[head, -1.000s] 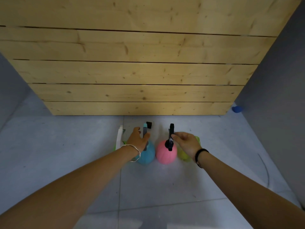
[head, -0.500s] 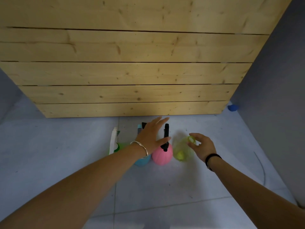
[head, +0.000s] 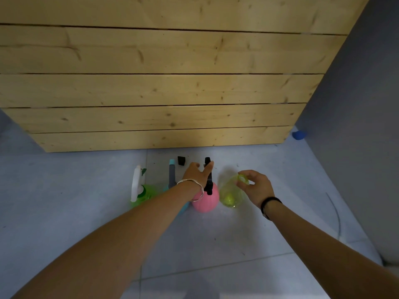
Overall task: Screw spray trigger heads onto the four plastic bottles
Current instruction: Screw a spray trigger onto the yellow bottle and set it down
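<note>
My right hand pinches the open neck of the yellow bottle on the floor beside the pink bottle — my left hand hovers, loosely spread, by that one's black trigger head.

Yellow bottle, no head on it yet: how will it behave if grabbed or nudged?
Probably light: the yellow bottle is see-through and no liquid level shows. Its round body and slim neck suggest it would tip and roll if nudged; the right hand pinching the neck likely steadies it. The thin-looking plastic may flex under a squeeze.
</note>
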Tool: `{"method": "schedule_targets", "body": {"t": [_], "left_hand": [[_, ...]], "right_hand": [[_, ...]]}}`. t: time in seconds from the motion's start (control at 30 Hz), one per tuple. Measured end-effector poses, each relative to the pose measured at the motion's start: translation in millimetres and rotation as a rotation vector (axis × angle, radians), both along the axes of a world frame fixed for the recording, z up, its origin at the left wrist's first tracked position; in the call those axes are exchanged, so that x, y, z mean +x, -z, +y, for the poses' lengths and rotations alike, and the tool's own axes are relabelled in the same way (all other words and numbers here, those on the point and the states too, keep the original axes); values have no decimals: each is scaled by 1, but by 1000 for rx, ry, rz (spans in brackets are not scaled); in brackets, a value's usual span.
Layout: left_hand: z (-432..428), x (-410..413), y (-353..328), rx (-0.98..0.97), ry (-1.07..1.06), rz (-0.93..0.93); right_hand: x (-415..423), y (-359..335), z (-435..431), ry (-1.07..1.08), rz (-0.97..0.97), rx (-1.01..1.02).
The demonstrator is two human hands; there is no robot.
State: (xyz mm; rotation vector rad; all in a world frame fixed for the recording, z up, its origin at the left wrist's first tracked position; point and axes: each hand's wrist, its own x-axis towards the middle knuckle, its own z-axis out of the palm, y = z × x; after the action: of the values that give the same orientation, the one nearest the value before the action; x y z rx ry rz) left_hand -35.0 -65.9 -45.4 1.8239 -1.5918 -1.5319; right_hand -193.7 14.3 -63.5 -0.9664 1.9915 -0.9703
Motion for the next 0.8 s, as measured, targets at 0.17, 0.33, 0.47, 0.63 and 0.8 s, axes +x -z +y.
{"method": "schedule_targets", "body": {"t": [0.17, 0.33, 0.47, 0.63, 0.8], "left_hand": [[1, 2, 3, 14, 4, -5], [3, 5, -12, -384, 34, -99], [20, -7, -32, -778, 327, -22], [55, -53, -21, -589, 658, -22], [81, -94, -2, -312, 751, 49]], "right_hand": [[0, -1, 0, 10, -27, 3], [-9, -12, 5, -37, 55, 12], [-30, -47, 12, -81, -15, -72], [-70, -87, 49, -102, -184, -127], [-110, -86, 103, -47, -354, -133]]}}
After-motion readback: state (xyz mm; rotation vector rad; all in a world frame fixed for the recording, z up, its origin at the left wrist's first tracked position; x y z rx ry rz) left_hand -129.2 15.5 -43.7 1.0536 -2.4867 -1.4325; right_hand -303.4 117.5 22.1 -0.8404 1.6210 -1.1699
